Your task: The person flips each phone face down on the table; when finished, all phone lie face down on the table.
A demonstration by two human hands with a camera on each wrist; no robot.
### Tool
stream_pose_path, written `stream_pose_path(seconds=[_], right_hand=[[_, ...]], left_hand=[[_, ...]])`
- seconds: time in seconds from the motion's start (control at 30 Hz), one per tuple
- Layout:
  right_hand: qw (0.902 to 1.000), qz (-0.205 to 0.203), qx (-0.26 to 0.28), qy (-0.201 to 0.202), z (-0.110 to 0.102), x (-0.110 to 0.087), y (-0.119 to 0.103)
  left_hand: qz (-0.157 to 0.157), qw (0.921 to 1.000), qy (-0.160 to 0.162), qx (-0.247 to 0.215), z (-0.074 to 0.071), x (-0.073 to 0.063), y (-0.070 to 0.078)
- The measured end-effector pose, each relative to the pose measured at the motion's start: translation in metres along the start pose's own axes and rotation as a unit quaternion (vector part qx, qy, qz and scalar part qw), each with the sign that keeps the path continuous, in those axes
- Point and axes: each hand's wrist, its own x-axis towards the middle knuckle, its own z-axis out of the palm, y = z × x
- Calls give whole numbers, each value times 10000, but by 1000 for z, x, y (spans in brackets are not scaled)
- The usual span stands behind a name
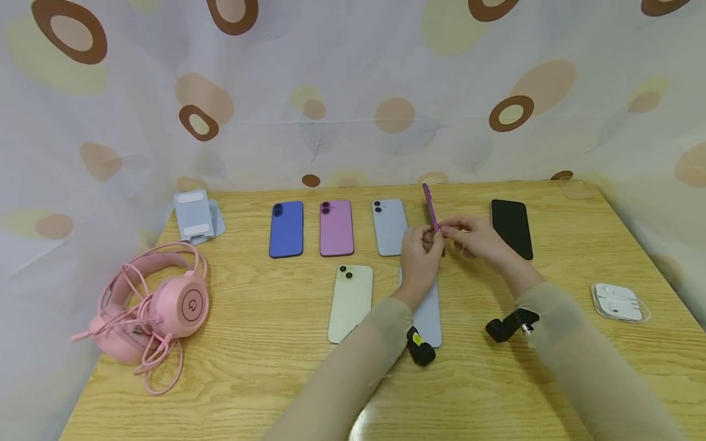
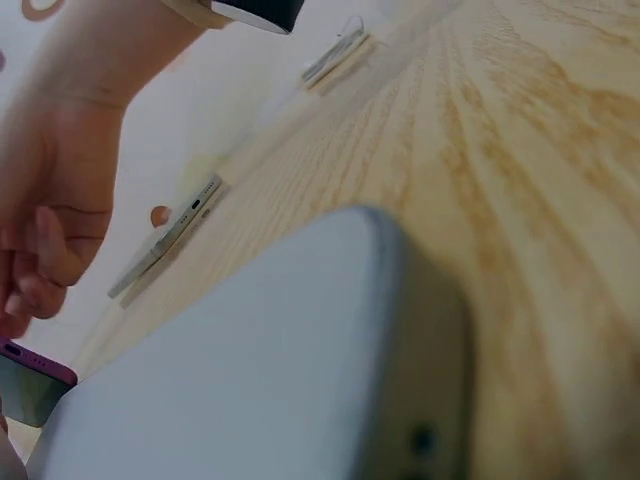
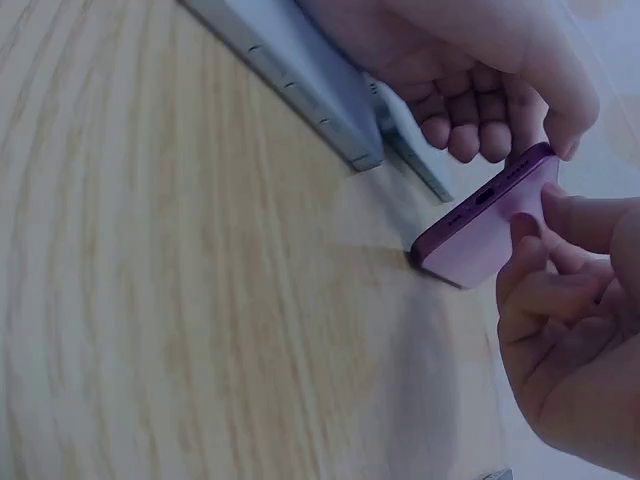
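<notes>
A purple phone (image 1: 430, 207) stands on edge between both hands, seen nearly side-on from the head. My left hand (image 1: 420, 254) grips one lower corner, its thumb at the corner in the right wrist view. Thumb and forefinger of my right hand (image 1: 477, 237) pinch at the same end, against the phone's pinkish-purple back (image 3: 480, 235). The bottom edge with its charging port faces the right wrist camera; a dark screen (image 2: 25, 390) shows in the left wrist view. Beneath my left forearm lies a pale blue phone (image 1: 430, 315), partly covered, with a cream phone (image 1: 351, 300) beside it.
Along the back lie a blue phone (image 1: 286, 229), a pink phone (image 1: 336, 228), a light blue phone (image 1: 388, 223) and a black-screened phone (image 1: 512, 228). Pink headphones (image 1: 182, 303) and a pale blue stand (image 1: 193, 214) are left; white earphones (image 1: 616, 302) lie right.
</notes>
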Motion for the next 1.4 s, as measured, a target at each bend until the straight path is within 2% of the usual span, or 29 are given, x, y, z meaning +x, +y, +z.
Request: stream_pose_path(seconds=[0.17,0.3,0.47,0.57,0.63,0.83,0.93,1.2,1.4], right_hand=[[9938,-53,-1110,-42,3,4,11],[9882,125,-1529,-17,1,4,14],[9825,364,-1817,183,-6,1,15],[9817,509,-1816,267,-9,-1,15],[9811,577,-1825,303,-10,-2,15],[9782,684,-1913,439,-12,-3,18],[9767,673,-1976,500,-12,-3,18],[9746,590,-2067,628,-10,-4,20],[9703,408,-2273,716,-7,-6,21]], left_hand=[[-34,9998,171,121,-1,0,-1],[-111,9988,162,445,-1,1,-1],[22,9924,-106,1223,-1,3,-1],[34,9852,-326,1680,-2,3,0],[1,9777,-485,2044,-3,2,2],[375,9409,-867,3251,-3,1,4],[529,9296,-952,3521,-2,1,3],[581,9224,-970,3692,0,1,2],[494,9209,-1039,3723,0,0,3]])
